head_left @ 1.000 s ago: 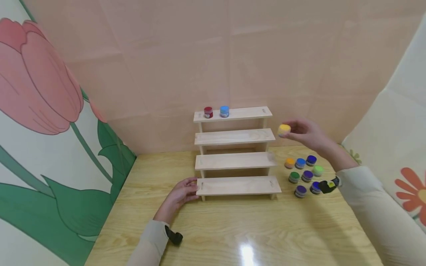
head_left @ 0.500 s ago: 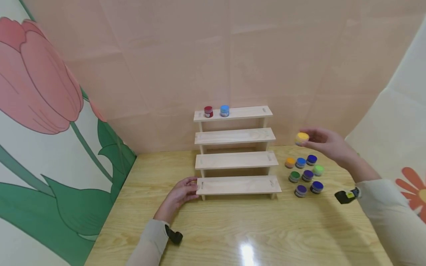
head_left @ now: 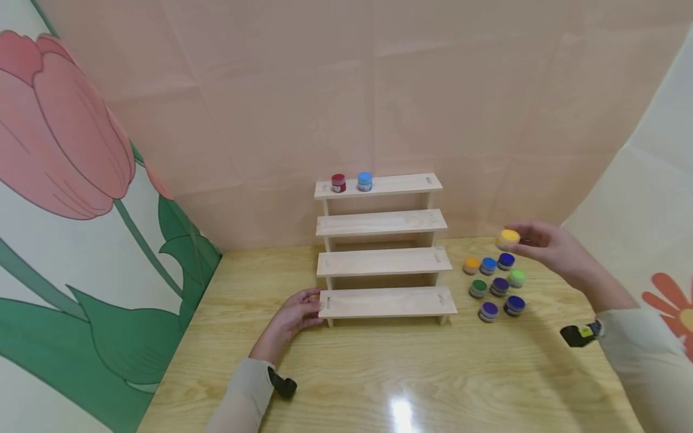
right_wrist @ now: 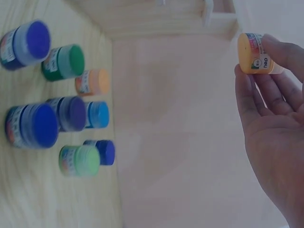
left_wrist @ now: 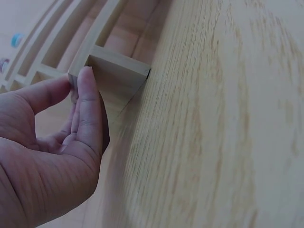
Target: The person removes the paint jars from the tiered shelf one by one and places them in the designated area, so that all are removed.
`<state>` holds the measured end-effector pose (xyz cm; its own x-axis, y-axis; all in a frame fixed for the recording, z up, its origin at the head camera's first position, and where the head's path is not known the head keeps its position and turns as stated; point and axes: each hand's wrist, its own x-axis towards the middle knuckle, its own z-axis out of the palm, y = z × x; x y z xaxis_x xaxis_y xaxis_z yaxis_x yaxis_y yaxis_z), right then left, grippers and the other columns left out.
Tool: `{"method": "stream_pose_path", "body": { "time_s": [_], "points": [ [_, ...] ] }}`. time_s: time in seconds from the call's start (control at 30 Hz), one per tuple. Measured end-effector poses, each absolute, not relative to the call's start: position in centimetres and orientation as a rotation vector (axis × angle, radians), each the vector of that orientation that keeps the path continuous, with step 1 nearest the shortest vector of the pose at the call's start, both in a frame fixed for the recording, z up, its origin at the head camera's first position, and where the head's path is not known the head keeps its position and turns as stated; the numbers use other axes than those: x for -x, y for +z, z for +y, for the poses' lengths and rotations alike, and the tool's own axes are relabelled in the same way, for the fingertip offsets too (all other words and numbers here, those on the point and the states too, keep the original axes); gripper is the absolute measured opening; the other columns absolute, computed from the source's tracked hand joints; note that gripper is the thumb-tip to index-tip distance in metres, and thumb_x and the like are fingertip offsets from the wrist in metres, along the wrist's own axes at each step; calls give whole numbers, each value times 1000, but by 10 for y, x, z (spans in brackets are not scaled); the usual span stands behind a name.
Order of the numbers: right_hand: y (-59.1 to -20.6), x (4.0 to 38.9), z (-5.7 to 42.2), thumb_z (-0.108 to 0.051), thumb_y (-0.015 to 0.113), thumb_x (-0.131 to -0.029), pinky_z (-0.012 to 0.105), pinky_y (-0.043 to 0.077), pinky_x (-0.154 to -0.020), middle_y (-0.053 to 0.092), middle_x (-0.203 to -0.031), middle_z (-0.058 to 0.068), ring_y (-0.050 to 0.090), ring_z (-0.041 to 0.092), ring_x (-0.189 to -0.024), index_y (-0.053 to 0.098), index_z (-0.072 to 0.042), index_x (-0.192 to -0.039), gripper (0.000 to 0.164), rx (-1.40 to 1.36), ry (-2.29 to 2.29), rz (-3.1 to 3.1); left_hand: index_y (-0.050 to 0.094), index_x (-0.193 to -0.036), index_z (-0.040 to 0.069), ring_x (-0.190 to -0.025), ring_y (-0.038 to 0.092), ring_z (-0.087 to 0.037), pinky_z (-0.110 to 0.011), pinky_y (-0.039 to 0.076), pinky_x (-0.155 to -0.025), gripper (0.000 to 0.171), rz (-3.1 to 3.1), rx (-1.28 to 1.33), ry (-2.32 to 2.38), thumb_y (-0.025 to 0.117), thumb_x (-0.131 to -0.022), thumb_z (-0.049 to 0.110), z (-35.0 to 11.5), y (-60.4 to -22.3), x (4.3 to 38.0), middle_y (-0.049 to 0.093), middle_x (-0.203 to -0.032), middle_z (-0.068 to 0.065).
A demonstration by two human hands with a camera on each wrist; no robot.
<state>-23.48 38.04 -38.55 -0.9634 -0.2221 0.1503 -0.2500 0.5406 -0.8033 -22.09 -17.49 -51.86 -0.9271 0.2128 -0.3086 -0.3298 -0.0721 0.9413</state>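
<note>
A four-step wooden display rack (head_left: 387, 263) stands on the table. My left hand (head_left: 296, 311) pinches the left end of its lowest board, thumb on one face and fingers on the other, as the left wrist view shows. In the air at the right, my right hand (head_left: 549, 243) holds a yellow-lidded paint jar (head_left: 508, 239) between thumb and fingertips. The jar's printed label shows in the right wrist view. On the rack's top board sit a dark red paint jar (head_left: 338, 183) and a light blue paint jar (head_left: 365, 181), side by side towards the left.
Right of the rack, several paint jars stand in a loose group on the table (head_left: 346, 373), among them an orange one (head_left: 471, 265), a green one (head_left: 478, 288) and a light green one (head_left: 517, 278). A pink backdrop (head_left: 271, 120) rises right behind the rack.
My right hand has carried the yellow paint jar rightward and down, away from the rack to above the far side of the jar group. The left hand stays at the rack.
</note>
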Motion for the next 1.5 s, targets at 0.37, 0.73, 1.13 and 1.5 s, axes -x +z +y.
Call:
{"method": "stream_pose_path", "body": {
  "time_s": [0.37, 0.73, 1.13, 1.5],
  "points": [
    [-408, 226, 407, -15, 64, -101, 8, 50, -82, 59, -119, -26, 58, -9, -105, 48, 1, -144, 49, -390, 1424, -2728, 44, -146, -3, -83, 63, -17, -28, 60, -71, 52, 1858, 126, 2063, 61, -97, 0, -175, -520, 221, 58, -107, -8],
    [-436, 219, 436, -15, 62, -102, 7, 50, -80, 57, -122, -26, 56, -13, -105, 46, 1, -146, 50, -404, 1384, -2776, 43, -147, -3, -82, 62, -16, -28, 60, -71, 53, 1848, 118, 2067, 61, -97, -1, -175, -520, 222, 58, -105, -6],
    [-471, 217, 461, -26, 62, -102, 10, 50, -76, 57, -117, -29, 56, -14, -100, 43, -1, -147, 55, -266, 1378, -2860, 43, -148, -4, -83, 63, -16, -27, 61, -72, 53, 1850, 106, 2064, 60, -98, -1, -176, -522, 222, 58, -105, -6],
    [-496, 220, 468, -28, 64, -101, 9, 48, -78, 59, -116, -29, 58, -12, -100, 45, 0, -145, 56, -235, 1456, -2901, 42, -148, -5, -83, 62, -17, -27, 61, -71, 53, 1838, 104, 2070, 59, -98, -1, -177, -521, 222, 58, -105, -6]
  ]
}}
